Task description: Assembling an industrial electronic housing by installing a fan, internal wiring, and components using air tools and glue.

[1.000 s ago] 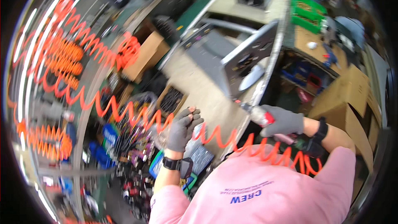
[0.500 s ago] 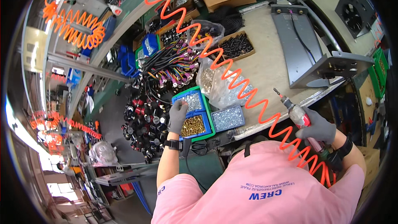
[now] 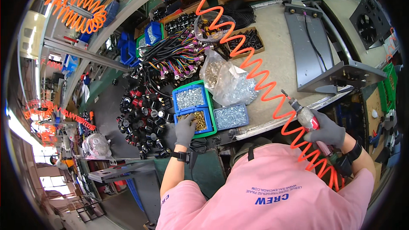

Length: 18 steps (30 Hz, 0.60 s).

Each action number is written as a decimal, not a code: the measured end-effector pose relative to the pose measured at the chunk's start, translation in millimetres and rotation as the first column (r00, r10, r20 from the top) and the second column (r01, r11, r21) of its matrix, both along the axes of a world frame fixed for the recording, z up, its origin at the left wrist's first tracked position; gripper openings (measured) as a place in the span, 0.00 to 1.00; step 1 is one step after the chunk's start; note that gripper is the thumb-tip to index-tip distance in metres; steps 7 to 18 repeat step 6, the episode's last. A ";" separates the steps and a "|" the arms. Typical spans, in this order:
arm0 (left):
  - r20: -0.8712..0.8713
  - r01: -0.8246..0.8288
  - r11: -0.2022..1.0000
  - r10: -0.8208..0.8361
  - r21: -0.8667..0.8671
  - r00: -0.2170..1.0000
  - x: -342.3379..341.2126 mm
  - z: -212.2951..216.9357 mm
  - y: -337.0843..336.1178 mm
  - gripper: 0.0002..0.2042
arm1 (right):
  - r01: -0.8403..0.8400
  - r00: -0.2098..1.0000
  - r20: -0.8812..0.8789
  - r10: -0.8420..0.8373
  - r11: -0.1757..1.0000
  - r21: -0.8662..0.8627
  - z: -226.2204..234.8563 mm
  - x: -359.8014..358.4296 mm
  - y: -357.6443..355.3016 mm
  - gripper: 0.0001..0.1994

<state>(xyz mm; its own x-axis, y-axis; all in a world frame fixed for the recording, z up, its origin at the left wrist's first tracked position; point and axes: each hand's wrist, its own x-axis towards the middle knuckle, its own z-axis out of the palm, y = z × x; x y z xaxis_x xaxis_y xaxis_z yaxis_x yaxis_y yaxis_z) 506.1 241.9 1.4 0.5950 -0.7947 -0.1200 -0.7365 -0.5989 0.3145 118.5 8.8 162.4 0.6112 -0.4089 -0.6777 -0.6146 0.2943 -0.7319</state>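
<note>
My left hand, in a grey glove, reaches into a blue bin of brass-coloured screws. Its fingers are curled at the screws, and whatever they may hold is hidden. Just beyond, another blue bin holds silver screws; both bins sit in a green tray. My right hand, also gloved, is wrapped round a power screwdriver, its bit pointing up and away over the table edge. An orange coiled hose crosses above the table and runs down by my right forearm.
Black round parts lie heaped left of the bins. Beyond are bundled cables, clear plastic bags and a box of black parts. A bent grey metal panel stands at right. A blue tray of small silver parts adjoins the bins.
My left hand has moved from the silver screws nearer to me, into the brass ones. My right hand still holds the screwdriver. The view has shifted slightly, and the hose has swung.
</note>
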 end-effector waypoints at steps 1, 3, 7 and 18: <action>0.033 0.044 0.999 -0.044 0.015 0.998 1.0 0.2 -3.1 0.11 | -0.011 1.000 0.026 0.011 1.000 -0.018 -4.2 -0.8 0.0 0.33; 0.076 0.100 0.993 -0.104 0.055 0.992 -1.7 3.9 -11.8 0.10 | -0.038 0.998 0.046 0.040 0.998 -0.042 -10.0 -2.1 -0.7 0.32; 0.202 0.165 0.977 -0.191 0.138 0.961 3.6 -9.0 -13.4 0.12 | -0.056 0.993 0.096 0.063 0.995 -0.080 -17.1 -5.6 0.4 0.33; 0.202 0.165 0.977 -0.191 0.138 0.961 3.6 -9.0 -13.4 0.12 | -0.056 0.993 0.096 0.063 0.995 -0.080 -17.1 -5.6 0.4 0.33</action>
